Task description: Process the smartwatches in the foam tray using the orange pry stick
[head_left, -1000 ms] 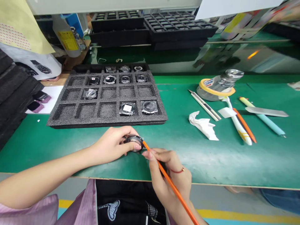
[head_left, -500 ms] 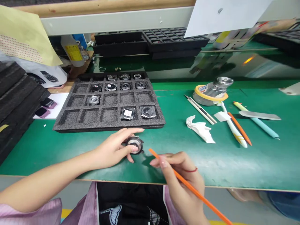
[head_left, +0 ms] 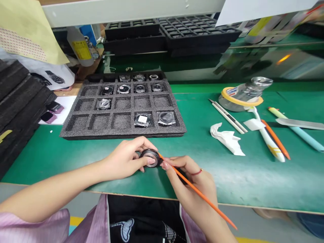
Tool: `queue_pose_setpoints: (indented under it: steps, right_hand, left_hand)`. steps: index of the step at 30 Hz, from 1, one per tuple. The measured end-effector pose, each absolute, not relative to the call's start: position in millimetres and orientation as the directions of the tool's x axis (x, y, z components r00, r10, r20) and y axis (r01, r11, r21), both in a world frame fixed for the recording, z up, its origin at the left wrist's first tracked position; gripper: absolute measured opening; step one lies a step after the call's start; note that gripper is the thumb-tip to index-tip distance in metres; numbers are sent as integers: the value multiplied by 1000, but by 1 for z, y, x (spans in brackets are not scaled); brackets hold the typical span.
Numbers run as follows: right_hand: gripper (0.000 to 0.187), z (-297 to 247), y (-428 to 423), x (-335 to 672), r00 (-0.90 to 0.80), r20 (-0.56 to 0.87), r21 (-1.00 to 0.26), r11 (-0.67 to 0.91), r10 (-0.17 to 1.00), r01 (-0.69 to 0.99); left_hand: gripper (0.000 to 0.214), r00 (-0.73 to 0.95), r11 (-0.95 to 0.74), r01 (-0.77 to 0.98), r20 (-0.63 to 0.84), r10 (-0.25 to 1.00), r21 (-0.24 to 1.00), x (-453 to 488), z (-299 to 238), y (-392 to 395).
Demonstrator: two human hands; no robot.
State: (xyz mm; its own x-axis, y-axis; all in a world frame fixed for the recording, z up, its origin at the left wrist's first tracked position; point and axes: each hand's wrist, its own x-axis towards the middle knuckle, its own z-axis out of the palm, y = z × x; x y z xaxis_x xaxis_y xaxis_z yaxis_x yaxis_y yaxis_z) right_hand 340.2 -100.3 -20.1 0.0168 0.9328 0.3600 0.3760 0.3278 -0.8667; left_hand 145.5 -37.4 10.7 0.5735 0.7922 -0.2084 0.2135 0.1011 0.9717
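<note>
The slender stick (head_left: 199,194) is bright orange, and the round piece (head_left: 151,158) is near-black with a silvery ring. A thin red cord (head_left: 196,173) circles one wrist. The foam tray (head_left: 124,135) is speckled charcoal, set on a deep green mat (head_left: 253,182) (almost emerald where the light falls). The lilac sleeve (head_left: 32,226) shows fine stripes, and the black garment (head_left: 144,216) carries a checked motif (head_left: 126,229) in black and white.

Rough matt foam tray (head_left: 76,133), smooth glossy orange stick (head_left: 199,195).
</note>
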Motion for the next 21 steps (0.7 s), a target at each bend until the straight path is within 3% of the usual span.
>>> queue_pose_setpoints:
  steps: [21]
  right_hand:
    - [13, -23, -102, 338, 20, 372, -879, 345, 928, 330]
  left_hand:
    - [19, 547, 163, 273, -293, 784, 948, 147, 14, -34]
